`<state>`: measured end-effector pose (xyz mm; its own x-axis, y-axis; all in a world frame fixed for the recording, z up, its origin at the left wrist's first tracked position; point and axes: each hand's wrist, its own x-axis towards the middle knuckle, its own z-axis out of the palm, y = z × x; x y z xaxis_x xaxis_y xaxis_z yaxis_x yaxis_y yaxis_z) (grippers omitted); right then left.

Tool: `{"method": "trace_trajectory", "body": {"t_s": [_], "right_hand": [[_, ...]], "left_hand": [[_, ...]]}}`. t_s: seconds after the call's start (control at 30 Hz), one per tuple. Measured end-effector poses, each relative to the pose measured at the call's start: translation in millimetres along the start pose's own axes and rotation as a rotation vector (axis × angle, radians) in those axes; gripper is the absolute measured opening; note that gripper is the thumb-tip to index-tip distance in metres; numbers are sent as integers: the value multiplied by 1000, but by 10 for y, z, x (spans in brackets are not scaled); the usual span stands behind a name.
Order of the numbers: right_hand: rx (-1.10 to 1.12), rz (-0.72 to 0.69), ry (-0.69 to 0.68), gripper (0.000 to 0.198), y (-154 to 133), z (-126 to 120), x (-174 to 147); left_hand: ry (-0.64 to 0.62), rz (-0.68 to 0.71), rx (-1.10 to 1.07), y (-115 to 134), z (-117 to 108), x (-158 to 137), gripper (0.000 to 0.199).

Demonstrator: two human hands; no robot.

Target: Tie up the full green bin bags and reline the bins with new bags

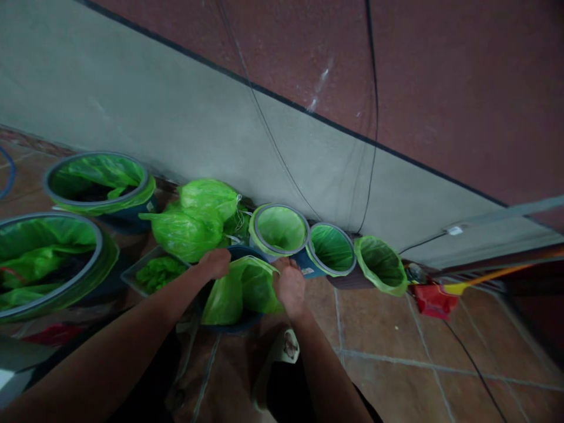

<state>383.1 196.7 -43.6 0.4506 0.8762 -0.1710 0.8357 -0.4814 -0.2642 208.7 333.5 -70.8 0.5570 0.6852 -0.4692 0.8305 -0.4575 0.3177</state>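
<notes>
A green trash bag (227,294) hangs inside a dark blue trash bin (244,326) in front of me, its mouth partly spread. My left hand (215,262) is closed at the left of the bag's upper edge. Closed on the right edge of the same bag is my right hand (289,284). The fingertips of both hands are partly hidden. The bag covers part of the bin's front rim, and its left side is folded inward.
Tied green bags (194,217) lie by the wall. Lined bins (282,229) stand to the right, beyond them a red dustpan (435,301) with a yellow handle. At left are two larger lined bins (99,176) and a small basket (132,276) of green bags.
</notes>
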Motion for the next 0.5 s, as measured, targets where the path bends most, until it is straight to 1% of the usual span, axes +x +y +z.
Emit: {"method": "trace_trajectory", "body": {"t_s": [0.03,0.07,0.1,0.13,0.2,0.27,0.33,0.37,0.43,0.5], "right_hand": [[25,-18,10,29,-72,-12,-46],[66,-32,-12,25,-143,-5,-94],[125,-34,-65,22,-208,21,-139],[204,-27,-133,24,-262,65,-178],[406,39,-248,35,-327,190,-220],[621,135,-293,42,-344,327,-206],[758,193,-265,42,-330,442,-149],[785,202,-235,39,-319,486,-116],[773,209,-174,31,-292,552,-58],[727,194,-147,24,-264,591,-23]], "left_hand": [[-15,15,-10,24,-8,8,16],[-31,27,-16,49,-16,15,14],[-51,37,-31,73,-23,19,12],[-76,49,-69,95,-28,19,11],[-143,73,-212,134,-31,5,11],[-221,105,-401,167,-25,-24,12],[-291,158,-554,197,-12,-61,12],[-321,183,-597,210,-4,-78,12],[-350,196,-591,222,7,-99,15],[-336,154,-502,201,9,-90,16]]}}
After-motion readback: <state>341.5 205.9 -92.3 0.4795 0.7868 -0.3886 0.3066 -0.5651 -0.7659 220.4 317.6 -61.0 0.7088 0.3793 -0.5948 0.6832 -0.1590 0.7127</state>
